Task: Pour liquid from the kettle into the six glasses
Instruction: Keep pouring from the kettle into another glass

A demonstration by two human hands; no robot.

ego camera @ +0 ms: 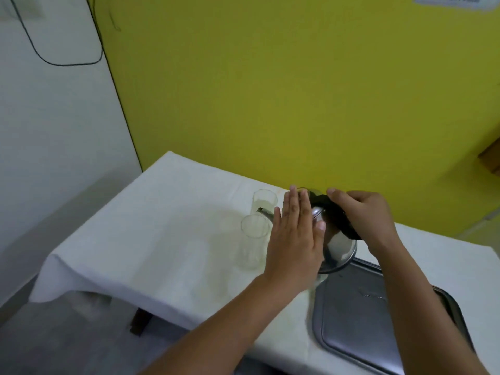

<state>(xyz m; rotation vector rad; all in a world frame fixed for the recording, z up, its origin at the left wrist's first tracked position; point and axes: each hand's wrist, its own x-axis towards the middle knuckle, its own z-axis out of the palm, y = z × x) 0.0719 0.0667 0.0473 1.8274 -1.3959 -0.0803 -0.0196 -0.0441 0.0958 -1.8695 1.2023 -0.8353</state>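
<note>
Beyond metal tray (351, 320), shiny tilted kettle (339, 247): right hand (365, 215) grips handle, left hand (295, 239) flat, fingers together.

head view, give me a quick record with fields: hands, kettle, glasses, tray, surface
right hand: grips the kettle's black handle
left hand: flat, open, against the kettle's side
kettle: steel, tilted, spout toward the glasses
glasses: two clearly seen, far glass, near glass, both upright
tray: metal, nothing on it
surface: white cloth
</note>
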